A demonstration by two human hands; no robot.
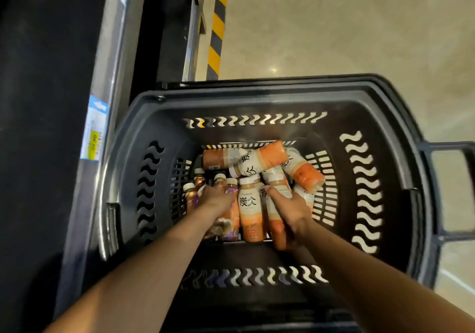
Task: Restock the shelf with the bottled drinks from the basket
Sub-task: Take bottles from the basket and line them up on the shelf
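A black plastic basket [257, 101] stands on the floor below me, holding several bottled drinks. Orange-labelled bottles [250, 212] with white caps lie in a heap at its middle and right. Brown and purple-labelled bottles [232, 219] stand at the left of the heap. My left hand [218, 197] is down among the purple-labelled bottles, fingers wrapped over one of them. My right hand [291, 210] grips an orange-labelled bottle [276, 219] lying on the pile. The shelf edge [102, 116] with price tags runs along the left.
The basket's handle [452, 191] sticks out at the right. A yellow-and-black striped post [218, 24] stands behind the basket beside the shelving. Beige floor [359, 24] stretches beyond and to the right. The dark shelf interior fills the far left.
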